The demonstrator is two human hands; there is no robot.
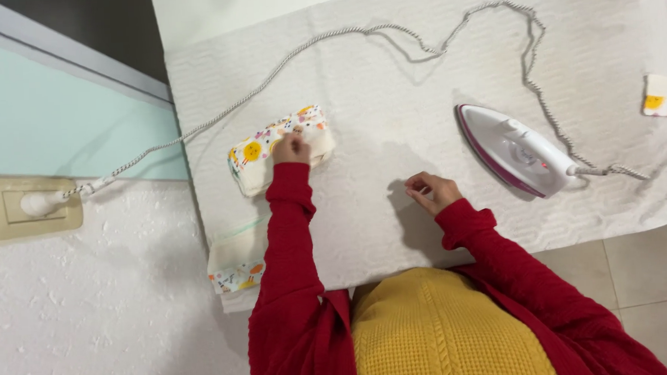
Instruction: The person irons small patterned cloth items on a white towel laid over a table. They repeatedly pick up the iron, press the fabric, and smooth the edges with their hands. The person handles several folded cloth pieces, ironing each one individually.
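White padded cloth (419, 94) covers an ironing table beside a pale wall. The person's left hand (292, 149) pinches the top edge of a small folded printed cloth (279, 148) lying at the cover's left side. Their right hand (430, 191) rests empty, fingers loosely curled, near a white and pink iron (515, 149) lying flat. Left soleplate-down, the iron could scorch the cover; its looping cord (387, 31) might snag.

No boxes, packs, labels, signs or screens show up here — not one. Nothing on the table, the wall or the floor looks like any of them.
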